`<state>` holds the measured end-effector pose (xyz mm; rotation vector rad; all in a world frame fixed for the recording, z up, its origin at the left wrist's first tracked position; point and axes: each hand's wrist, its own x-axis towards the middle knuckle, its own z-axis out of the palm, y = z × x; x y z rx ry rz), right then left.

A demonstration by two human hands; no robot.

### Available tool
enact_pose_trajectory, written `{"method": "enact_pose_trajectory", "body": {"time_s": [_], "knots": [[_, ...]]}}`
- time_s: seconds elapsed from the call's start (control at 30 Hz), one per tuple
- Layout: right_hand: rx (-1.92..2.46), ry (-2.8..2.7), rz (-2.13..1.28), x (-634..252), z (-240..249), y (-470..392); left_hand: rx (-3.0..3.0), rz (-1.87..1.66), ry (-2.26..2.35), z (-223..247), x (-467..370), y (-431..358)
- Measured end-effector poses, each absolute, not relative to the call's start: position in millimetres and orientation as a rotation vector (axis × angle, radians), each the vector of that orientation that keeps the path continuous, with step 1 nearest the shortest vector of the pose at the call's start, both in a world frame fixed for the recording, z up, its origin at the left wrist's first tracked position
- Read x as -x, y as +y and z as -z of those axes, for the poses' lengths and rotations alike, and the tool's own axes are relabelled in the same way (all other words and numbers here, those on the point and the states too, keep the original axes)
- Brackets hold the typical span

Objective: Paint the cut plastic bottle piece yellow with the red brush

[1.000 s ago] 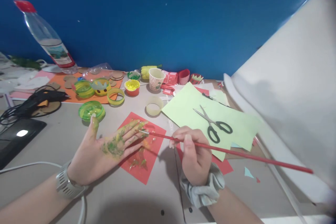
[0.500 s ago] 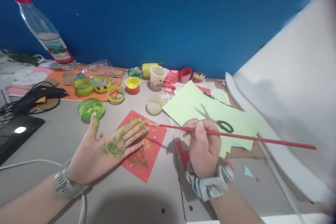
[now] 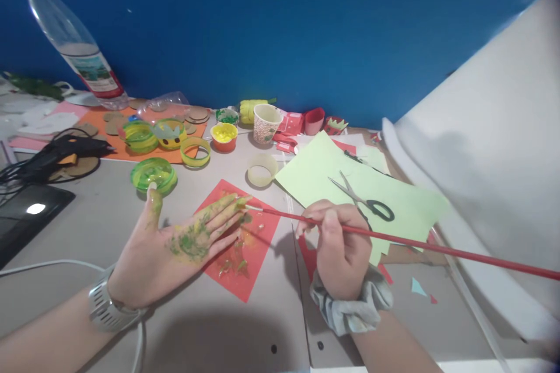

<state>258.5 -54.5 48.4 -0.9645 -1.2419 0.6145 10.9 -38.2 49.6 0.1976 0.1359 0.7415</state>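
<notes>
My left hand (image 3: 188, 239) is held palm up with its fingers stretched out, smeared with green and yellow paint. In my right hand (image 3: 339, 245) is a long red paintbrush (image 3: 406, 240), pinched between thumb and fingers. Its bristles touch the fingertips of the left hand. Below those fingers lies a red paper square (image 3: 256, 256) with wet green and yellow paint on it. Beyond my left thumb sits a green dish (image 3: 164, 172) with paint inside. A cup of yellow paint (image 3: 224, 139) and a cup of green paint (image 3: 227, 118) stand further back.
Scissors (image 3: 361, 198) lie on light green paper (image 3: 306, 166) at the right. A roll of tape (image 3: 262, 171), a patterned paper cup (image 3: 266, 125) and yellow-green rings (image 3: 195, 153) stand mid-table. At the left are a glue gun (image 3: 74, 148), a black phone (image 3: 32, 218) and a plastic bottle (image 3: 72, 41).
The brush handle's far end has swung lower and out past the right edge, while the tip stays at the left fingertips. The view has shifted slightly.
</notes>
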Motion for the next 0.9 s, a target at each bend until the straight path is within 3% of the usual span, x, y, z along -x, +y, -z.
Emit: {"method": "enact_pose_trajectory", "body": {"time_s": [0.9], "knots": [[0.950,-1.331,-0.548,-256.9,-46.9,-56.2,-0.290,-0.778,0.163,-49.3,-8.9,-41.5]]}}
